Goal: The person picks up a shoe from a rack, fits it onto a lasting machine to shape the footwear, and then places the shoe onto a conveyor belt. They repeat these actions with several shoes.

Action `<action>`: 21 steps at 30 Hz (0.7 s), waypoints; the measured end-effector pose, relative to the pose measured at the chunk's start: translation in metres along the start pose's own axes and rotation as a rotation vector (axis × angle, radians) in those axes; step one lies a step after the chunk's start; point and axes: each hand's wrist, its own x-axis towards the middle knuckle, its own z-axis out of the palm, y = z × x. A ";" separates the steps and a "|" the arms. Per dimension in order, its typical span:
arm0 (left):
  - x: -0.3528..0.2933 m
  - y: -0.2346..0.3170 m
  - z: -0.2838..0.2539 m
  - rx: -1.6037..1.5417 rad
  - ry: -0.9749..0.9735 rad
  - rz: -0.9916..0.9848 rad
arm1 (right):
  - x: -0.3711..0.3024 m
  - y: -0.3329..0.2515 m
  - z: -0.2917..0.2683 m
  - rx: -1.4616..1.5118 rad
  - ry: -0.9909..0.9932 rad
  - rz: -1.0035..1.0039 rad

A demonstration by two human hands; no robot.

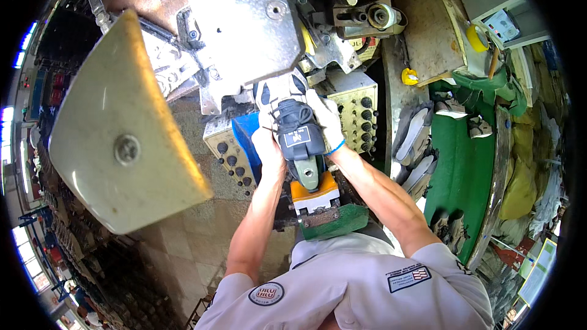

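A dark shoe upper with laces and a labelled tongue sits on a green shoe last, its toe under the machine's bright metal head. My left hand grips the upper's left side, its fingers partly hidden by the shoe. On the opposite side my right hand, in a white glove with a blue cuff, is closed round the shoe. An orange and white heel support stands just behind the last's heel end.
Control boxes with black knobs flank the shoe. A large pale curved guard hangs at the left. On the right, a green-lined conveyor carries several shoes; yellow tape sits by a grey box.
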 end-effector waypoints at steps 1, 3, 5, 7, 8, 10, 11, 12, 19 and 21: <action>-0.005 0.007 0.004 -0.202 0.020 -0.172 | -0.002 -0.004 0.001 -0.029 0.005 -0.018; -0.008 0.002 0.005 -0.381 0.070 -0.261 | 0.000 0.000 -0.007 -0.088 0.021 -0.011; -0.002 0.002 0.003 -0.328 0.069 -0.110 | -0.005 -0.010 0.004 -0.114 0.030 0.006; -0.007 0.008 0.003 -0.143 0.019 -0.095 | 0.006 0.003 -0.002 -0.042 0.129 -0.005; -0.006 0.005 0.002 -0.096 0.018 -0.092 | 0.007 0.008 0.002 -0.029 0.203 -0.035; -0.001 0.011 0.002 -0.214 0.049 -0.280 | 0.001 0.007 -0.009 -0.188 0.211 -0.084; -0.001 0.009 -0.011 -0.050 -0.050 -0.325 | -0.005 0.002 -0.022 -0.366 0.156 -0.119; -0.012 0.006 -0.016 -0.161 0.036 -0.413 | -0.011 -0.004 -0.035 -0.534 0.107 -0.166; -0.185 -0.097 -0.063 0.337 0.207 -0.636 | -0.150 -0.069 -0.104 -0.343 0.264 -0.222; -0.212 -0.146 -0.056 0.368 0.078 -0.731 | -0.170 -0.070 -0.087 -0.390 0.361 -0.168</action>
